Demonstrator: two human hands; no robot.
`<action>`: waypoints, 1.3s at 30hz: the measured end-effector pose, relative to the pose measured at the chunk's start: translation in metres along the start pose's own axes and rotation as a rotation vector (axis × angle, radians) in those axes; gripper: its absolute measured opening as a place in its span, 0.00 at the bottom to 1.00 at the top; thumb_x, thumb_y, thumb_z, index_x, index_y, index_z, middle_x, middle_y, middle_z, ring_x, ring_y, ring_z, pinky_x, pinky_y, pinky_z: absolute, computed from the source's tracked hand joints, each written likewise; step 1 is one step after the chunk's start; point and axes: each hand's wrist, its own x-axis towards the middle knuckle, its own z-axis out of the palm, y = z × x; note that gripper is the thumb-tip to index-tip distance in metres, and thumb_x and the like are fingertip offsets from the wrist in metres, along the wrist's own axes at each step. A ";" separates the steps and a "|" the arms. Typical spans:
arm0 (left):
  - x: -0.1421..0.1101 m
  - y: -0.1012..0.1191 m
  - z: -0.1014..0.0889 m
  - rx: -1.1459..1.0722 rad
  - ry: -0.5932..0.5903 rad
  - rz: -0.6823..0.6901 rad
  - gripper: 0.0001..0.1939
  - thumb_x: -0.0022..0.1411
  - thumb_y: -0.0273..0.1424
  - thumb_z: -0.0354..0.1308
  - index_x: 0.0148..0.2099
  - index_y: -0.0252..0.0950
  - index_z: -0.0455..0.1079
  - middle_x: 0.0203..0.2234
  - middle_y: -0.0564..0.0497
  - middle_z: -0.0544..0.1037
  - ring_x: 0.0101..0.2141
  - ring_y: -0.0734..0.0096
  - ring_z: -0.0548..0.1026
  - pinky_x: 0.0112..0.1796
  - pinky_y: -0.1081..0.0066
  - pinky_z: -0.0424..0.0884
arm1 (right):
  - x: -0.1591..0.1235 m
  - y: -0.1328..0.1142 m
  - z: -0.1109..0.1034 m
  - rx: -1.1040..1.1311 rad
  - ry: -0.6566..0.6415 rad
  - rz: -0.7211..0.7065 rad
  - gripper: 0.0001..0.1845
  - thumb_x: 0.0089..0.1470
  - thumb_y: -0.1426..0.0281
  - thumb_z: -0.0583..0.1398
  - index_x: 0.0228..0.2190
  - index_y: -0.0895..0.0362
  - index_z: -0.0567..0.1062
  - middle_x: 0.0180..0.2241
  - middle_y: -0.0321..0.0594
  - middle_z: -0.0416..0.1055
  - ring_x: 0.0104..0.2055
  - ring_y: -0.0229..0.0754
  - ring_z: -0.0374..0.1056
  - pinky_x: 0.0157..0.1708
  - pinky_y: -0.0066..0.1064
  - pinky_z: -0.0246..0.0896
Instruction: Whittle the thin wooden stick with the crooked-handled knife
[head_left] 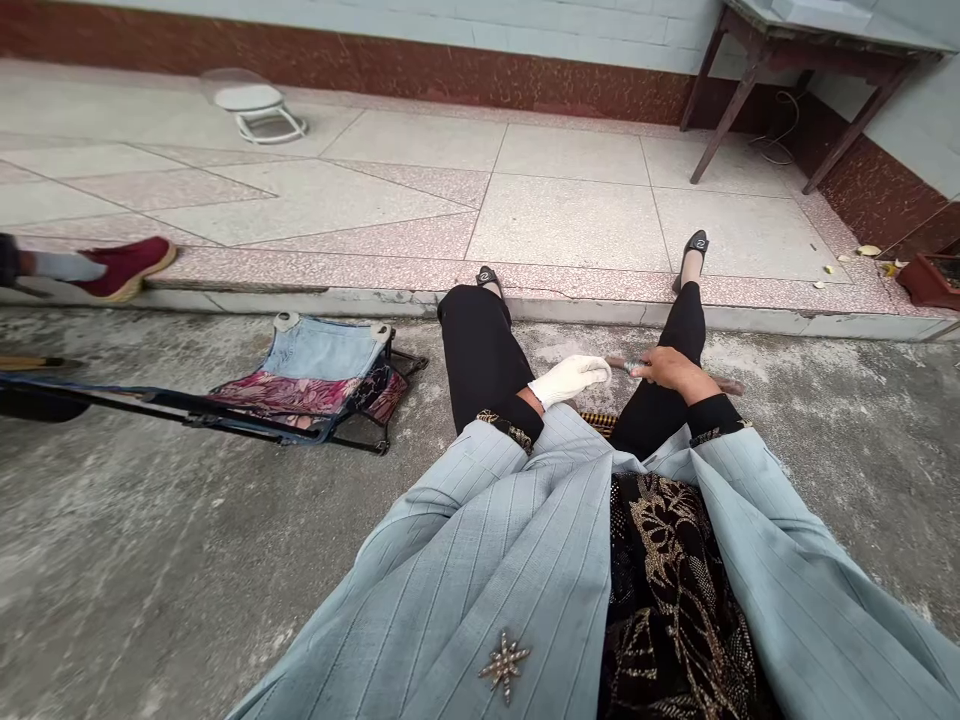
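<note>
Head view shows your bare right hand (671, 370) wrapped around one brown stick (729, 385), nearside of the step edge (570, 309); your gloved left hand (570, 380) curls by its end, though you cannot tell whether it grips. Also nearside, a black-and-yellow woven thing (598, 422) is mostly hidden. Past the step edge, one planter (930, 284) is cut off, contents unclear. You have one stool (259, 100) beyond, one folding chair (322, 352) nearside.

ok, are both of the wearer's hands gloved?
No, the left hand wears a white glove, but the right hand has none.
</note>
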 end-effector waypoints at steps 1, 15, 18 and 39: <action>0.000 -0.001 -0.001 -0.004 0.002 -0.001 0.14 0.62 0.38 0.52 0.36 0.33 0.73 0.26 0.54 0.72 0.26 0.77 0.66 0.31 0.76 0.62 | -0.002 -0.001 -0.001 0.013 -0.094 -0.036 0.13 0.56 0.62 0.62 0.25 0.58 0.74 0.24 0.43 0.73 0.30 0.41 0.68 0.29 0.29 0.56; 0.004 -0.003 0.003 -0.218 0.044 -0.071 0.17 0.63 0.43 0.54 0.36 0.32 0.71 0.20 0.55 0.67 0.22 0.78 0.63 0.25 0.76 0.62 | -0.021 -0.019 -0.009 0.803 -0.088 -0.461 0.26 0.48 0.46 0.63 0.27 0.59 0.72 0.23 0.34 0.67 0.23 0.32 0.57 0.24 0.27 0.52; 0.003 -0.003 0.006 -0.282 -0.062 -0.086 0.21 0.65 0.46 0.53 0.38 0.32 0.71 0.17 0.57 0.63 0.19 0.79 0.60 0.22 0.77 0.59 | -0.012 -0.018 -0.008 0.869 0.203 -0.333 0.27 0.49 0.45 0.61 0.26 0.58 0.70 0.24 0.36 0.67 0.22 0.33 0.58 0.24 0.28 0.53; 0.001 0.000 0.000 -0.184 -0.029 -0.041 0.18 0.61 0.43 0.56 0.34 0.30 0.71 0.23 0.54 0.70 0.22 0.81 0.60 0.24 0.77 0.56 | -0.006 -0.023 0.003 -0.031 -0.164 -0.117 0.08 0.49 0.67 0.69 0.25 0.58 0.78 0.24 0.48 0.71 0.36 0.52 0.71 0.40 0.41 0.62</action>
